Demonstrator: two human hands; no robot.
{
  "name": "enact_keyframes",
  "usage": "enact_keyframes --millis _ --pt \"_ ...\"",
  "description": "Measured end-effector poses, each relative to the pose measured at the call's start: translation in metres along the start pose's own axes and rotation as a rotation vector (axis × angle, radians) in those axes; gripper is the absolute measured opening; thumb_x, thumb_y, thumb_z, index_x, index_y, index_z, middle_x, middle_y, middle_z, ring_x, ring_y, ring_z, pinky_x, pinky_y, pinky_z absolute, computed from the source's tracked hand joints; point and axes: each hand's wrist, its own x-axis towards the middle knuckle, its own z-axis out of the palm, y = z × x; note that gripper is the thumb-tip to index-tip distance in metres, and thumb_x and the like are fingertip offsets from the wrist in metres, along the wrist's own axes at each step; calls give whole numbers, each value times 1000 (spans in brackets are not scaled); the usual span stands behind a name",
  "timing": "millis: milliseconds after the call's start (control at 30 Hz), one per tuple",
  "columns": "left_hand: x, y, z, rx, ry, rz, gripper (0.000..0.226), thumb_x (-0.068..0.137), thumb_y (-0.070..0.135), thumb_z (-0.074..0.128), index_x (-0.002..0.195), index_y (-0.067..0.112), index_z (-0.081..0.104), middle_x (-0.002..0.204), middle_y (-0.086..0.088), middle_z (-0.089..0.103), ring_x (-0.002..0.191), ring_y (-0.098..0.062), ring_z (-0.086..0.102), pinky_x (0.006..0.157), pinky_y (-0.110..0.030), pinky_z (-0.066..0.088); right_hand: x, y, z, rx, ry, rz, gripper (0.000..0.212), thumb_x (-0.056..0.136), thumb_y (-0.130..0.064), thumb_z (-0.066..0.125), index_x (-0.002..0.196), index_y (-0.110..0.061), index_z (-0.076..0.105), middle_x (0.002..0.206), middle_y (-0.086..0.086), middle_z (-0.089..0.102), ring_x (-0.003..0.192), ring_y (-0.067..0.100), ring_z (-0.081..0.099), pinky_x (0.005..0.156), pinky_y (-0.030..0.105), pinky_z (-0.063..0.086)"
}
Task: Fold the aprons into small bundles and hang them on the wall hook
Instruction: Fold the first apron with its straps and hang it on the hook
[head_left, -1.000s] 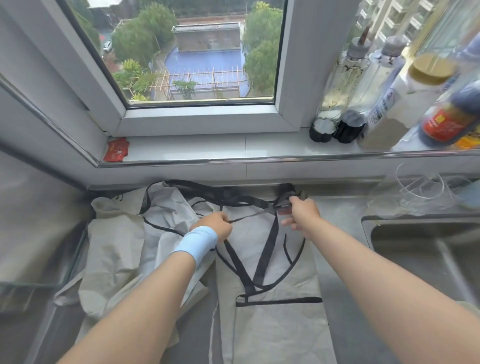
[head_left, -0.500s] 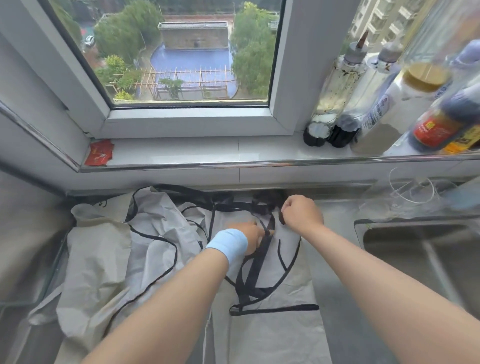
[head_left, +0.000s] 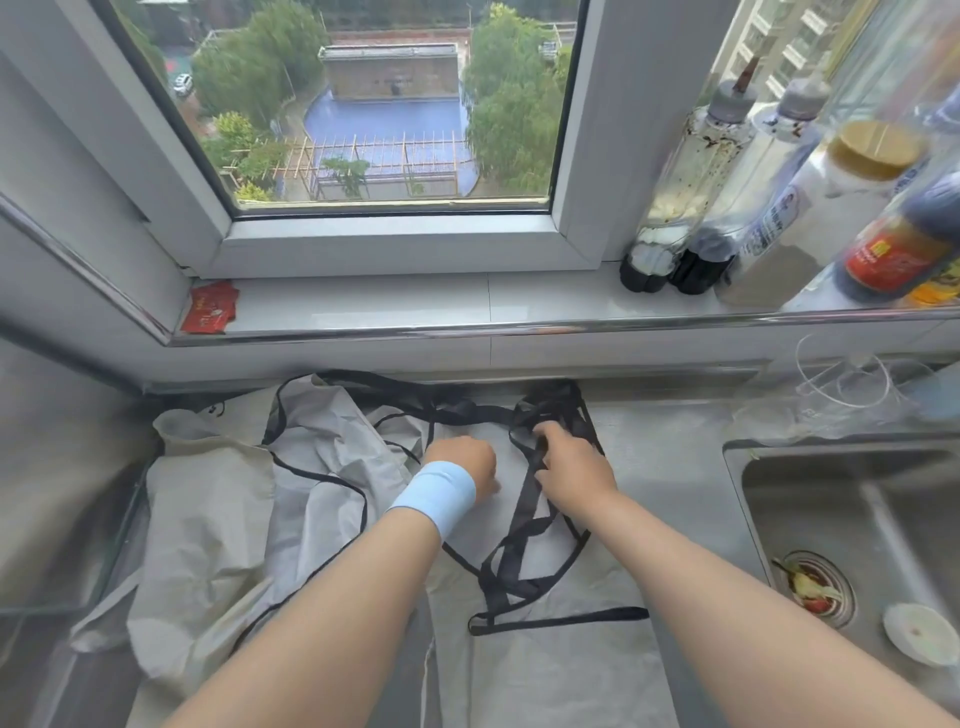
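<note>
A light grey apron (head_left: 561, 670) lies flat on the steel counter, its black straps (head_left: 519, 561) tangled over its upper half. A second grey apron (head_left: 208, 519) with black edging lies crumpled to its left. My left hand (head_left: 462, 460), with a light blue wristband, rests curled on the flat apron's top; whether it holds anything is hidden. My right hand (head_left: 571, 465) sits just to the right, its fingers curled into the black straps near the back wall. No wall hook is in view.
A steel sink (head_left: 852, 519) with a food-filled drain and a small white dish (head_left: 917, 634) lies at the right. Several sauce bottles (head_left: 737, 197) crowd the windowsill's right end; a red packet (head_left: 210, 306) lies at its left. Clear plastic (head_left: 831, 389) sits behind the sink.
Both hands have drawn closer together over the flat apron's top. The right hand has shifted left and down into the strap tangle, and the straps have bunched up.
</note>
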Motion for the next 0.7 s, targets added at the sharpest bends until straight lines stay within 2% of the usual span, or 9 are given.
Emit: enact_keyframes --millis 67,133,233,300,367,500,533,600,700 --pt "0 9 1 -119 17 -10 37 94 47 49 120 26 63 120 -3 64 109 -25 61 87 -32 46 0 1 -4 280 88 90 38 89 -17 59 126 -25 55 91 -9 64 93 18 60 77 31 47" --pt "3 25 3 -206 41 -37 45 91 56 47 117 22 61 115 -2 65 107 -25 61 85 -32 46 0 3 -11 396 215 151 27 91 -17 55 116 -22 63 95 -6 67 96 19 61 77 29 46" --pt "6 49 6 -202 60 -69 47 85 60 52 112 22 56 108 1 65 101 -23 62 74 -30 43 -1 13 -25 285 337 208 18 94 -24 51 103 -23 67 93 1 69 92 28 61 69 32 44" --pt "8 55 6 -224 73 -78 29 87 41 55 109 23 58 107 1 66 97 -24 63 72 -29 41 -3 21 -32 214 350 263 18 94 -27 50 101 -23 66 91 2 68 88 29 59 66 32 41" --pt "8 52 3 -355 116 -121 22 88 23 49 107 21 58 109 -2 65 98 -27 62 75 -30 44 -4 27 -36 146 331 326 18 94 -26 49 100 -23 66 87 1 64 81 28 55 65 31 39" --pt "4 18 -3 -612 240 -246 12 84 19 48 95 20 52 106 -4 64 98 -30 60 80 -32 47 -5 29 -34 8 211 379 12 90 -23 50 94 -17 59 94 5 63 77 28 54 63 30 39" --pt "4 10 -4 -602 252 -235 11 83 20 49 94 21 51 105 -4 65 97 -30 59 79 -32 47 -5 26 -33 -16 202 374 13 88 -21 53 99 -15 56 102 7 60 83 29 56 65 31 41" --pt "2 6 -5 -576 287 -184 15 83 29 52 96 22 49 102 -1 64 95 -27 60 74 -30 44 -2 20 -27 -84 262 289 35 84 -12 60 116 -15 47 116 9 50 98 30 56 70 34 44" --pt "6 31 -1 -473 218 -104 32 82 48 59 100 23 51 104 0 65 95 -24 62 72 -29 44 0 15 -16 -184 367 68 66 73 2 63 131 -19 39 119 9 44 99 29 52 76 36 46"
